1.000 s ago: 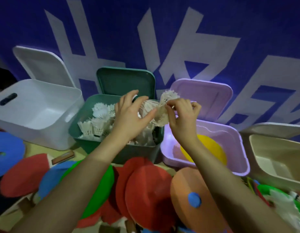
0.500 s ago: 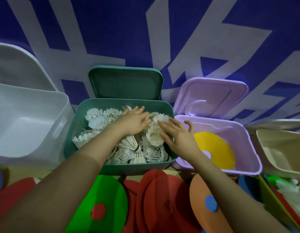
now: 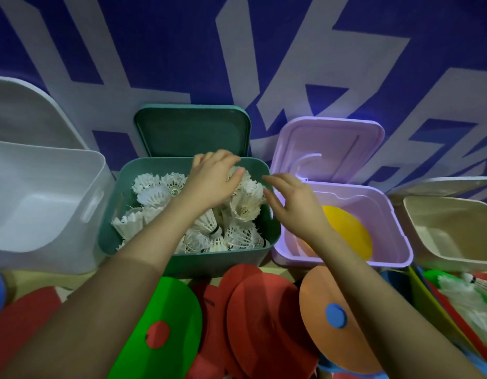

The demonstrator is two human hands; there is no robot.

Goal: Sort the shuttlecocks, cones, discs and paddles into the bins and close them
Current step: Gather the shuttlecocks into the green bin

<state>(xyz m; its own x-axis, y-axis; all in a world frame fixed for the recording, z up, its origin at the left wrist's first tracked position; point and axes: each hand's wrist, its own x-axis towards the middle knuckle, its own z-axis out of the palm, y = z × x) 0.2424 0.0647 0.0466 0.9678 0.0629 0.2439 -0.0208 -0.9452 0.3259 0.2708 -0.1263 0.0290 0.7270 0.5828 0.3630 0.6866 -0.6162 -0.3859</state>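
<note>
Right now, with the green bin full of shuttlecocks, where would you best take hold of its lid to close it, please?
Grip the green lid at its top free edge, reaching from the front over the green bin. It stands upright, apparently joined along the bin's back rim, so pulling that edge forward should swing it down. The left hand, over the shuttlecocks, is nearest.

Four open bins stand in a row along the far wall [image 3: 264, 50]. The shuttlecocks [image 3: 155, 192] lie in the second bin from the left [image 3: 187, 259]. A disc [image 3: 351, 236] lies in the third bin [image 3: 343, 261], just to its right. Paddles [image 3: 264, 318] lie near, in front of the bins. More shuttlecocks lie at the near right [image 3: 466, 302].
</note>
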